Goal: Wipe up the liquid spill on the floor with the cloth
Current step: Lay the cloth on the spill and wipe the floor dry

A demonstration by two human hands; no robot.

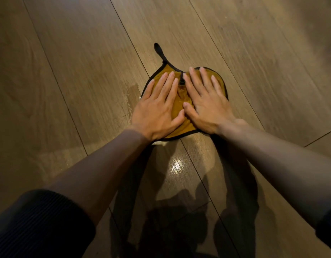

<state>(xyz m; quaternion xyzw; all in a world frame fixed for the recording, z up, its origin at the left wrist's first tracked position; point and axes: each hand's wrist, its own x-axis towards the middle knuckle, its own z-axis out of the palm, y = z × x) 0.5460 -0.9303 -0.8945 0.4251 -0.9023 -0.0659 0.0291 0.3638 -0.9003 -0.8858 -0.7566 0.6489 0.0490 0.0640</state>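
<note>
A mustard-yellow cloth [181, 101] with black edging and a black loop was laid on the wooden floor [254, 53]. It was pressed flat by the left hand [158, 108] and right hand [205, 103], fingers spread, gripping nothing. A wet streak [130, 97], perhaps the spill, was seen just left of it.

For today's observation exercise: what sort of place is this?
Probably an indoor room, perhaps a home: wood-plank floor, lamp glare on a wet patch, and a cloth under both hands.
</note>
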